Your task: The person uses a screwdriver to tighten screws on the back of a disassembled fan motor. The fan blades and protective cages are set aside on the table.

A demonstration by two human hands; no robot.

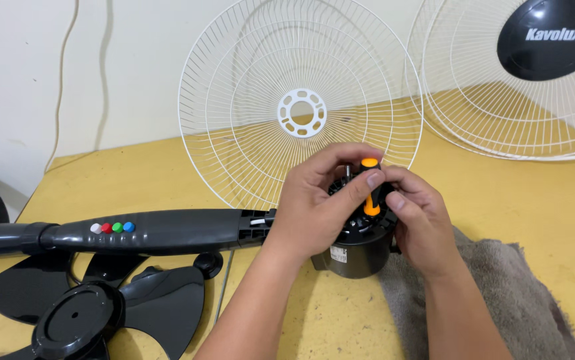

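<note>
From the head camera, both hands meet over a black fan motor [357, 250] that stands on a yellow table [501, 200], its base partly on a grey rag [501, 293]. The left hand [314, 200] curls over the motor's top from the near left, fingers wrapped around the housing and thumb reaching up to a screwdriver [371, 187] with an orange-and-black handle. The right hand [417, 217] closes on the same handle from the right, fingertips pinching its middle. The screwdriver stands nearly upright, orange cap on top, its tip hidden among the fingers and the motor. A short metal shaft [347, 171] shows just left of the handle.

The motor joins a long black stand neck [154, 230] that lies flat toward the left, with four small buttons [111, 227] in white, red, green and blue on it. A black fan blade [94, 313] lies on the table near the left corner, below the neck. A white wire grille [301, 100] leans against the wall behind the hands. A second grille [507, 87], with a black centre disc, leans at the right.
</note>
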